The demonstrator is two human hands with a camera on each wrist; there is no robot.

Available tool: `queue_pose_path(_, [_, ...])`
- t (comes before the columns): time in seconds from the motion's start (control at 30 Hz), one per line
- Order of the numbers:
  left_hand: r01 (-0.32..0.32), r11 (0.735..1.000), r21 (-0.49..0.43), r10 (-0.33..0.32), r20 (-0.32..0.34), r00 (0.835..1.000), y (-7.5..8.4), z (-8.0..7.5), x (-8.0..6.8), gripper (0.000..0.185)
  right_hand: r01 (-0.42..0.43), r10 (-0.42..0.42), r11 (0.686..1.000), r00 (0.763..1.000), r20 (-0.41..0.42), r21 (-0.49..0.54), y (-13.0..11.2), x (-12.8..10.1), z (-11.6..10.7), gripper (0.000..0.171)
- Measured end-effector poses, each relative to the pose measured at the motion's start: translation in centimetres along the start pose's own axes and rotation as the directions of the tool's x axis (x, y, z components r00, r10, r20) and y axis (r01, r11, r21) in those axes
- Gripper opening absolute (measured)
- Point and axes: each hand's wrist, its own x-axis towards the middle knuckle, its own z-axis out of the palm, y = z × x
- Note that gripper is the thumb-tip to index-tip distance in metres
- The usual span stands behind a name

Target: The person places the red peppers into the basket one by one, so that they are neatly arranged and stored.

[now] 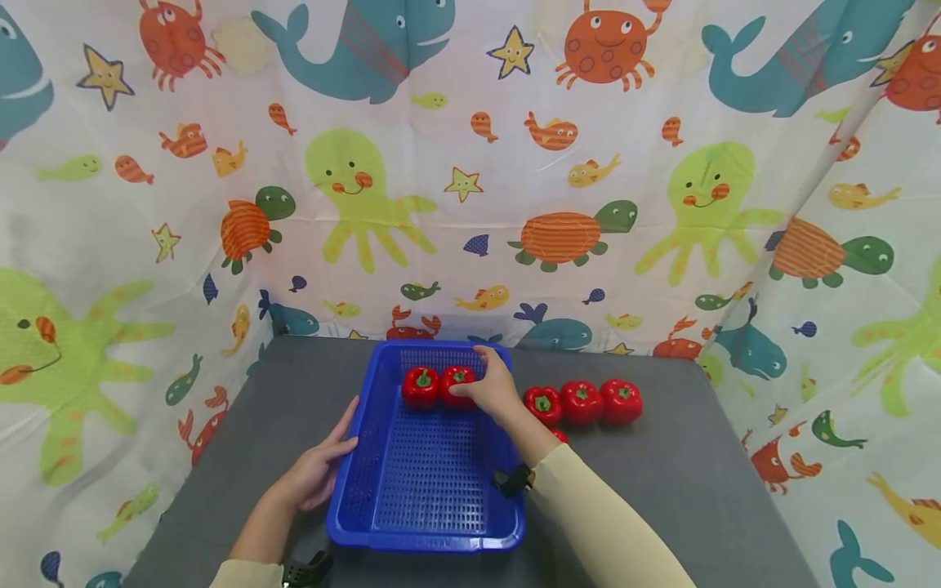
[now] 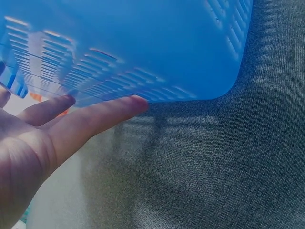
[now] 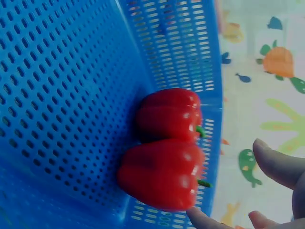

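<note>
On the grey table [image 1: 698, 490], in front of a sea-animal curtain [image 1: 470, 163], a blue basket [image 1: 430, 498] is set near the middle, its walls and floor perforated. It is judged light and fairly stiff, liable to slide on the cloth, and best held by its rim or side walls. The left hand [image 1: 316, 474] is laid against the basket's left wall with fingers [image 2: 95, 119] straight and relaxed, touching the plastic without curling round it.

Inside the basket, at the far end, two red peppers [image 1: 439, 385] are lying side by side, touching each other and the far wall [image 3: 190, 43]. Three more peppers [image 1: 582, 402] are lined up on the table just right of the basket, and a part of another is seen behind the right forearm. They are judged smooth, glossy and firm, light enough for one hand, somewhat slippery; a hold round the body is safer than the thin green stem.

The right hand [image 1: 494, 390] is placed at the right-hand pepper in the basket, fingers loosely spread about it; in the wrist view the fingertips [image 3: 276, 162] are seen just clear of it.
</note>
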Motion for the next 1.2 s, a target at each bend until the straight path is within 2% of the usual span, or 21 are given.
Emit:
queue_pose_path(0.2, [-0.012,1.0,0.009,0.012,-0.012,1.0,-0.2,-0.1,-0.2,0.065,0.052,-0.053,0.994,0.999,0.01,0.092,-0.6,-1.4,-1.8,0.084])
queue_pose_path(0.47, [-0.019,1.0,-0.012,0.019,0.016,1.0,-0.1,0.1,0.0,0.065,0.131,-0.14,0.975,0.989,0.04,0.178,-0.6,-4.8,-5.9,0.082])
queue_pose_path(0.77, [-0.02,1.0,-0.008,0.02,-0.01,1.0,0.1,-0.3,0.3,0.065,0.183,-0.183,0.974,0.983,-0.011,0.133,0.6,-6.8,-8.3,0.078])
queue_pose_path(0.93, [-0.02,1.0,-0.023,0.02,-0.002,1.0,-0.1,-0.3,0.3,0.065,0.187,-0.181,0.977,0.981,-0.063,0.103,1.8,-7.7,-9.2,0.079])
queue_pose_path(1.07, [-0.019,0.999,-0.032,0.019,0.005,1.0,-0.2,-0.1,0.2,0.065,0.187,-0.184,0.982,0.977,-0.111,0.017,3.2,-8.6,-9.9,0.081])
queue_pose_path(1.2, [-0.013,1.0,-0.021,0.013,-0.003,1.0,-0.1,-0.1,0.1,0.065,0.2,-0.209,0.976,0.97,-0.125,-0.081,4.8,-9.3,-10.2,0.083])
